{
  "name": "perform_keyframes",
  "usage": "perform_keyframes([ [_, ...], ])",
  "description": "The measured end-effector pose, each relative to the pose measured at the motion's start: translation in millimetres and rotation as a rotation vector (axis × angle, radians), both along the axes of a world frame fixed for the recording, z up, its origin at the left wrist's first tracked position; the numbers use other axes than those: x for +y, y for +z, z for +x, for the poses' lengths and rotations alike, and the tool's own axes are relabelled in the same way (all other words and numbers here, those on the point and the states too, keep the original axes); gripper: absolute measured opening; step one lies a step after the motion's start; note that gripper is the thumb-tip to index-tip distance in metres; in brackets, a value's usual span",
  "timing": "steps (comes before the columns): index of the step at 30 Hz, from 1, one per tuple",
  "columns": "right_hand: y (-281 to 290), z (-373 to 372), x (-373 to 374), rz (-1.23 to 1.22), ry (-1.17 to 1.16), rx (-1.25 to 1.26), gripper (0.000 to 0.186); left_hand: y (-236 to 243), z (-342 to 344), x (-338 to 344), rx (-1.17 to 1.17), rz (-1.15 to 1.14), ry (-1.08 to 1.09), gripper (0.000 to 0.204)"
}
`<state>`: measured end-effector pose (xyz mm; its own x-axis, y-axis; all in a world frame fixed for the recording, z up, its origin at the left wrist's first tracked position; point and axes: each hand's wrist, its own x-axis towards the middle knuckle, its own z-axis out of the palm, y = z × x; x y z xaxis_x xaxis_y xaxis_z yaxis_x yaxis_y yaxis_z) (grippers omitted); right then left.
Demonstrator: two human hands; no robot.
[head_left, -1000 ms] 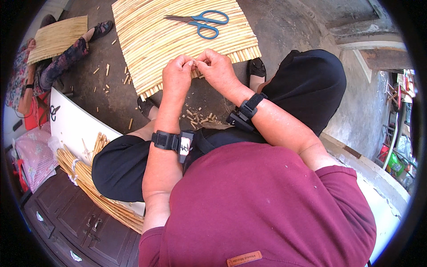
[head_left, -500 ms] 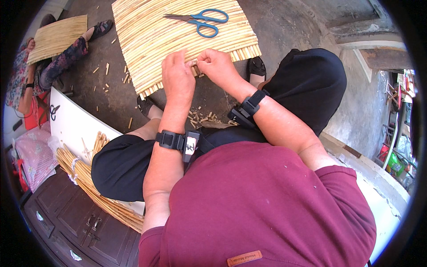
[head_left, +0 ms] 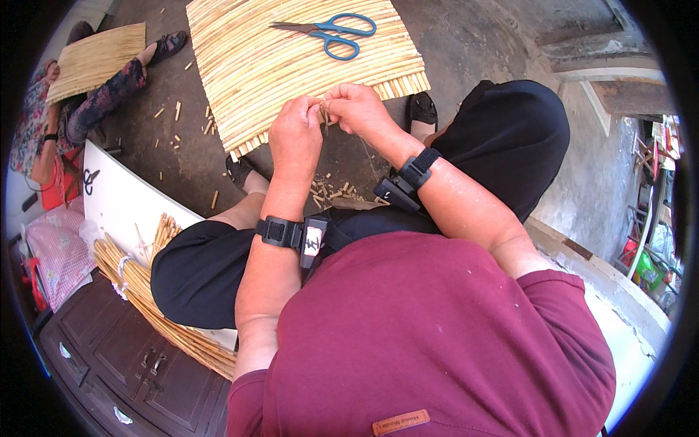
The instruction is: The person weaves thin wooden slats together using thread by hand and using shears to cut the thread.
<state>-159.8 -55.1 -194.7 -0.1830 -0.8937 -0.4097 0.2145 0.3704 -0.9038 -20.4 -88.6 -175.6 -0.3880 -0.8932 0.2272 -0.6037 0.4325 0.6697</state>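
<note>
A pale mat of straight reed stalks [head_left: 291,62] lies in front of me, its stalks side by side. At its near edge my left hand [head_left: 295,135] and my right hand [head_left: 358,111] meet, fingertips almost touching. Both hands are closed in a pinch. Between them shows a thin strand, too small to name, and the fingers hide most of it. Scissors [head_left: 341,38] with blue handles rest on the mat beyond my hands, their dark blades pointing left.
Cut reed pieces [head_left: 338,193] litter the floor below my hands. A bundle of reed stalks [head_left: 135,284] lies at my left, over a dark wooden cabinet [head_left: 95,342] and beside a white board [head_left: 124,182]. Far left, another person holds a similar mat [head_left: 102,58].
My hands have come closer together at the mat's near edge. The left fingers, straighter before, are now bent into a pinch. The scissors stay on the mat.
</note>
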Motion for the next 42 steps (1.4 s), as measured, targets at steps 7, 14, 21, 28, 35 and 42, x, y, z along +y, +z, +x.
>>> perform_keyframes([
  [7, 3.1, -1.1, 1.3, 0.002, -0.012, -0.105, 0.007, -1.9, 0.3, -1.3, 0.045, 0.100, 0.012, 0.008],
  [14, -1.9, 1.9, 0.8, -0.052, -0.044, 0.087, 0.010, -9.0, 3.8, -7.2, 0.150, 0.309, 0.100, 0.005],
  [21, -1.2, -4.7, 10.5, -0.234, 0.126, 0.716, 0.010, -15.6, 13.3, -17.4, 0.631, 0.698, 0.278, 0.007],
  [28, 2.1, -10.5, 21.5, -0.205, 0.222, 0.847, 0.012, -14.8, 10.9, -15.5, 0.820, 0.790, 0.287, 0.006],
  [35, 0.1, -15.4, 20.9, -0.171, 0.221, 0.845, 0.015, 9.3, 16.2, -20.3, 0.891, 1.069, 0.100, 0.010],
  [42, 0.1, -14.7, 18.5, -0.192, 0.217, 0.820, 0.016, 15.2, 33.0, -17.2, -0.352, 0.071, 0.059, 0.015],
])
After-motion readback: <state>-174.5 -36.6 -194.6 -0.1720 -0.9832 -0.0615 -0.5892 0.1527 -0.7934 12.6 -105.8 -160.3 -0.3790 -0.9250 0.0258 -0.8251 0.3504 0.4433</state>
